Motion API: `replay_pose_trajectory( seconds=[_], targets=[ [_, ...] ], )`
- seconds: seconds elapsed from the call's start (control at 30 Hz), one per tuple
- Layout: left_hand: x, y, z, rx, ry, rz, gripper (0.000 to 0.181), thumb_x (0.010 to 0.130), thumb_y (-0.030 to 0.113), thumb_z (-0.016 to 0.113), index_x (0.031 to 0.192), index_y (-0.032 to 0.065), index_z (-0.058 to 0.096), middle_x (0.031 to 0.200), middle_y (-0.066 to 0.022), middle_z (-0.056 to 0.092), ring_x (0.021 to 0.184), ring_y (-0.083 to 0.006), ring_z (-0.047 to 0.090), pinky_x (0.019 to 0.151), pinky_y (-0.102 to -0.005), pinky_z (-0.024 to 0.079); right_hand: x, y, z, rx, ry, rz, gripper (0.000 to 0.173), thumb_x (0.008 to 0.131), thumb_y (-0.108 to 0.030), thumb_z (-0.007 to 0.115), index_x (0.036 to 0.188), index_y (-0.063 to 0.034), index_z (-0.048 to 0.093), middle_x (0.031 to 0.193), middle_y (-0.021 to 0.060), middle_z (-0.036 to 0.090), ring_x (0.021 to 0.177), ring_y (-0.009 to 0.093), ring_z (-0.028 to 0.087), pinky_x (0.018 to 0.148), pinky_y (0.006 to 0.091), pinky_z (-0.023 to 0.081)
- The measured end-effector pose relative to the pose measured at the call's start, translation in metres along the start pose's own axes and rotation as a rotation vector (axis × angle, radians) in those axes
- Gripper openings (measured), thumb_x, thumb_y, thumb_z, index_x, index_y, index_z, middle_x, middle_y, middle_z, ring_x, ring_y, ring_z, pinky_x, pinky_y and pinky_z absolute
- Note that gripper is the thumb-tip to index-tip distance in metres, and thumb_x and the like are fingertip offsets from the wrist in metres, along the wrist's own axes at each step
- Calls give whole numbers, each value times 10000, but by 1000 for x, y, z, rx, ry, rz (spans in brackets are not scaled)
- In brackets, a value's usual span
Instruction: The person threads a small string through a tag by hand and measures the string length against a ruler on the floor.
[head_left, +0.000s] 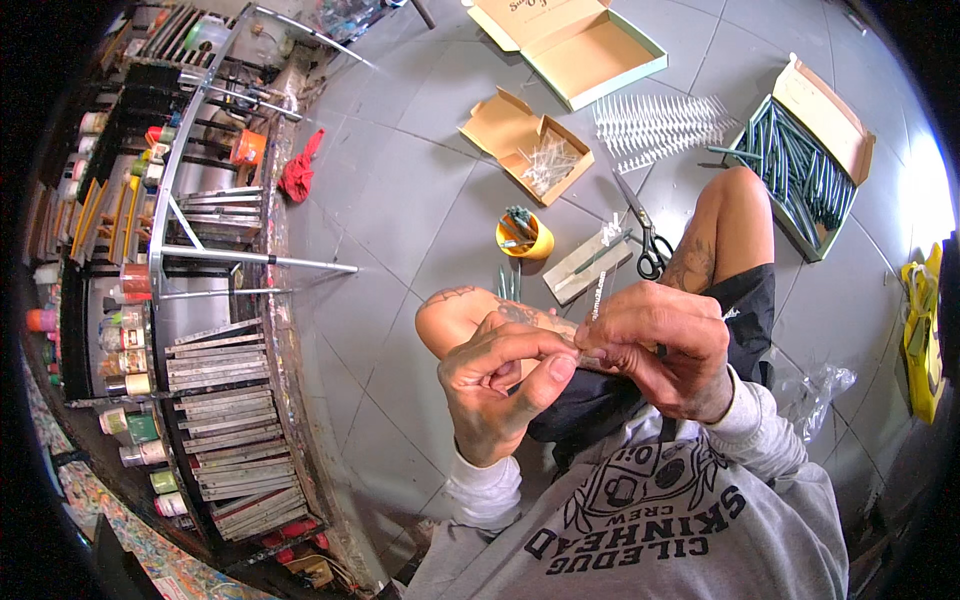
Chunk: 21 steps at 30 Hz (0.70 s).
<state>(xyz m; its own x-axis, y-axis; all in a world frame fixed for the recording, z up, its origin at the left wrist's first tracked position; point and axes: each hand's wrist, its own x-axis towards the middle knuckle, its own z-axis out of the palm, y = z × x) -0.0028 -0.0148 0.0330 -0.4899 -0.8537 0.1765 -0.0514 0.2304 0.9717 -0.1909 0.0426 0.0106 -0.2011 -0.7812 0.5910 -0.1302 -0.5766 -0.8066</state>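
Note:
My right hand (660, 349) pinches a narrow clear strip (599, 296) with white printed writing, which stands up from the fingertips. Thumb and forefinger of my left hand (514, 375) close at the strip's lower end, touching the right fingertips; the exact spot they grip is hidden. Just beyond the hands, a dark green pen (600, 253) lies on a pale flat block (566, 283). To the block's right are black-handled scissors (651, 251) with blades pointing away. A yellow cup (536, 246) holding several dark green pens stands to the left, and more pens (509, 285) lie beside my knee.
A small cardboard box (559, 191) holds clear plastic pieces, near rows of white printed strips (660, 127). Farther off lies an open carton (592, 64). At right, another box (814, 247) is full of dark green pens. A paint-stained shelf rack (274, 315) stands left.

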Motion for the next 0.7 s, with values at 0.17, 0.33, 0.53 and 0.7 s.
replay_pose_trajectory(
  seconds=[0.17, 0.33, 0.53, 0.7],
  targets=[
    [1, -1, -2, -58, -35, -47, 118, 764, 98, 811, 850, 47, 749, 789, 28, 638, 622, -21, 341, 538, -202, 233, 0, 1, -2, 0, -17, 5, 123, 780, 45, 743, 894, 26, 701, 861, 117, 722, 789, 234, 703, 711, 319, 565],
    [2, 1, 4, -80, 1, -45, 135, 763, 115, 795, 835, 24, 725, 792, -15, 657, 684, -61, 426, 608, -232, 308, 2, 0, -2, 14, -16, 11, 129, 770, 52, 743, 892, 27, 708, 855, 121, 719, 791, 236, 704, 710, 319, 568],
    [-2, 2, 9, 85, 110, 61, 112, 733, 67, 794, 815, 54, 718, 800, 29, 682, 635, -46, 379, 537, -205, 273, 4, -4, -3, 11, -31, 43, 157, 765, 54, 748, 913, 30, 701, 859, 129, 706, 788, 243, 695, 713, 326, 557],
    [4, 6, 17, 306, 166, 278, 131, 717, 71, 798, 818, 73, 715, 805, 17, 710, 649, -85, 497, 574, -232, 358, 2, -4, -1, 33, -1, 45, 198, 784, 57, 738, 972, 29, 680, 904, 132, 695, 800, 242, 688, 694, 328, 545]
  ],
)
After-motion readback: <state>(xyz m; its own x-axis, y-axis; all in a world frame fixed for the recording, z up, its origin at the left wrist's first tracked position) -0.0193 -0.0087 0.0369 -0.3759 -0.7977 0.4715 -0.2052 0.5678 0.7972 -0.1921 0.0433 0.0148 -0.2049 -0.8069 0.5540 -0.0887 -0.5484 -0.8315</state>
